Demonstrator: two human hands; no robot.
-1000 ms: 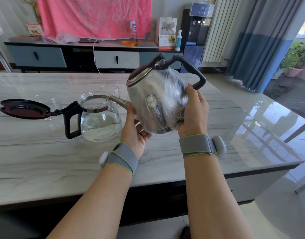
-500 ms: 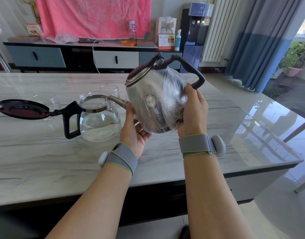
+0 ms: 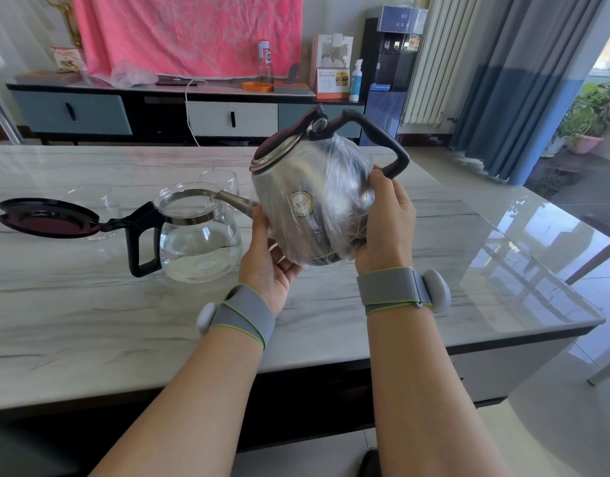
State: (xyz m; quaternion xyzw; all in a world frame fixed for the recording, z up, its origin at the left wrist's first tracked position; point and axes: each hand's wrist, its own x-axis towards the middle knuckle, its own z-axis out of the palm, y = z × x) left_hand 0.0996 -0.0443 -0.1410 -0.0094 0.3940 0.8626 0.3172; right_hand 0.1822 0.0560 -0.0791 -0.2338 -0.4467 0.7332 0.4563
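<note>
Home living/dining rm.
Marble table [image 3: 90,321], TV cabinet [image 3: 159,111] w/ drawers, water dispenser [image 3: 393,77], radiator [image 3: 431,56], curtains [image 3: 524,80], potted plant [image 3: 589,115].

Head camera looks forward and down, close to the kettle [image 3: 307,201].

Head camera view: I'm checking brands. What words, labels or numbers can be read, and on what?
No text reads clearly.
On the kettle, a round sticker: print too small.
On the sideboard, a calendar: blurred.
On the bottle, a label: blurred.
On the water dispenser, a blue label: blurred.
</note>
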